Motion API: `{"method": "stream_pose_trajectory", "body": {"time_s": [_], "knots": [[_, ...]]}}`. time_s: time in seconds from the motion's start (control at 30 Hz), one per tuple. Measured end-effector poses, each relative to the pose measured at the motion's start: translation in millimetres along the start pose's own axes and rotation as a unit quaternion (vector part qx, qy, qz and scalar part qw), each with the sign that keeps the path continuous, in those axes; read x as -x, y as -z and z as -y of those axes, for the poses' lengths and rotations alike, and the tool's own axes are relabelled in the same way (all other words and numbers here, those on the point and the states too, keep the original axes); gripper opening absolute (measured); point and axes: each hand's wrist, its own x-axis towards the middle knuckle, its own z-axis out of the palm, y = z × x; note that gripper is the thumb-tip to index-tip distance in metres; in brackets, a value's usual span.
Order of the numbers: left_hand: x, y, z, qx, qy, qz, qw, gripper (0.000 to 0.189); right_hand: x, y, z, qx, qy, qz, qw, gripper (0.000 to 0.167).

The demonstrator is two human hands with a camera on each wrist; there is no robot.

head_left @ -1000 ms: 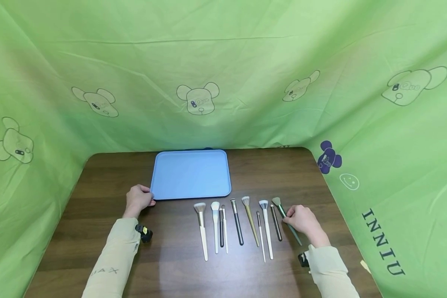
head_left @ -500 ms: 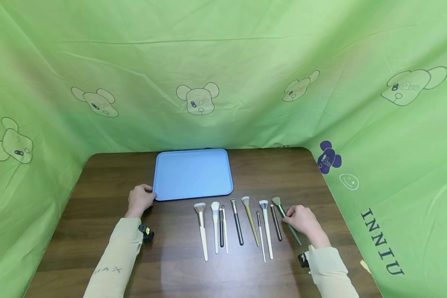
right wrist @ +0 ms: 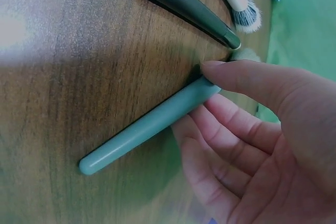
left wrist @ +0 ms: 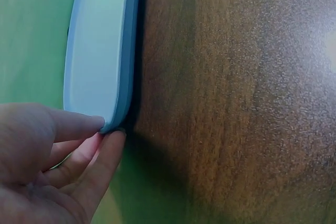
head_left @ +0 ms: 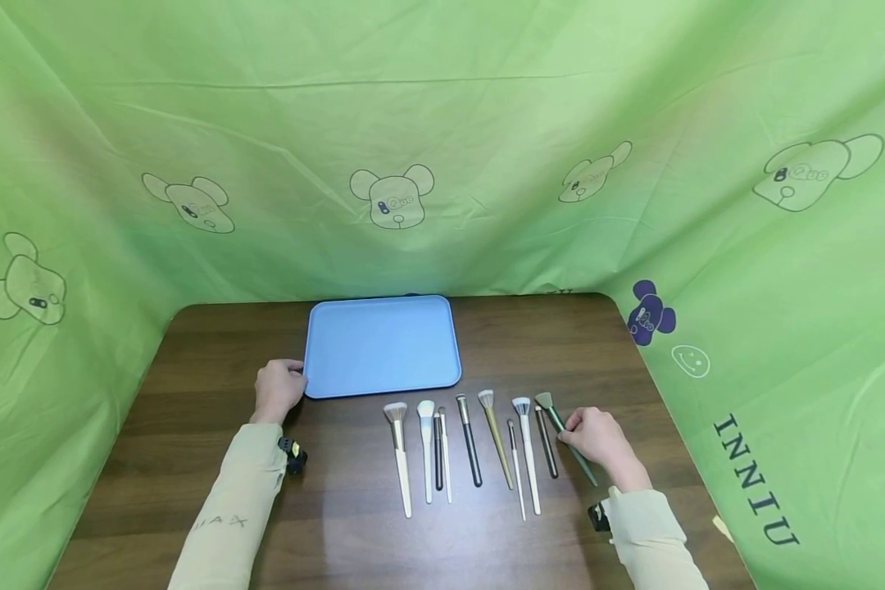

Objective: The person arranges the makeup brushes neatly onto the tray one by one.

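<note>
At its near left corner, the blue tray is pinched by my left hand. The left wrist view shows the thumb on the rim of the tray and fingertips at the corner's outer side. Over on the right, my right hand holds a green makeup brush between thumb and fingers, near its middle. Its green handle lies low along the table in the right wrist view, while the bristles are mostly hidden behind the thumb. A short dark brush lies just left of it.
Several more makeup brushes lie in a row on the brown wooden table, among them a white-handled brush, a black-handled brush and a gold-handled brush. A green cloth with bear drawings surrounds the table at the back and sides.
The tray has shifted slightly to the right with my left hand at its corner. My right hand has stayed almost still on the green brush.
</note>
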Motion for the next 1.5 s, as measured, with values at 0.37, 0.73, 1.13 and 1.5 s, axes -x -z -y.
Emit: {"method": "stream_pose_trajectory", "body": {"time_s": [0.37, 0.73, 1.13, 1.5], "knots": [[-0.7, -0.6, -1.2, -0.009, 0.012, 0.01, 0.9998, 0.036, -3.3, 3, 2, 0.015, 0.018, -0.03, 0.9993, 0.015], [0.0, 0.8, -3.4, -0.006, 0.024, 0.017, 0.9996, 0.037, -15.4, 11, 11, -0.013, 0.043, -0.05, 0.9977, 0.012], [-1.7, 0.0, -1.0, -0.003, 0.033, 0.024, 0.9992, 0.036, -30.2, 11, 23, -0.095, 0.058, -0.086, 0.9901, 0.018], [-1.9, -0.4, -1.3, -0.001, 0.034, 0.022, 0.9992, 0.036, -41.4, 11, 37, -0.151, 0.058, -0.063, 0.9848, 0.022]]}}
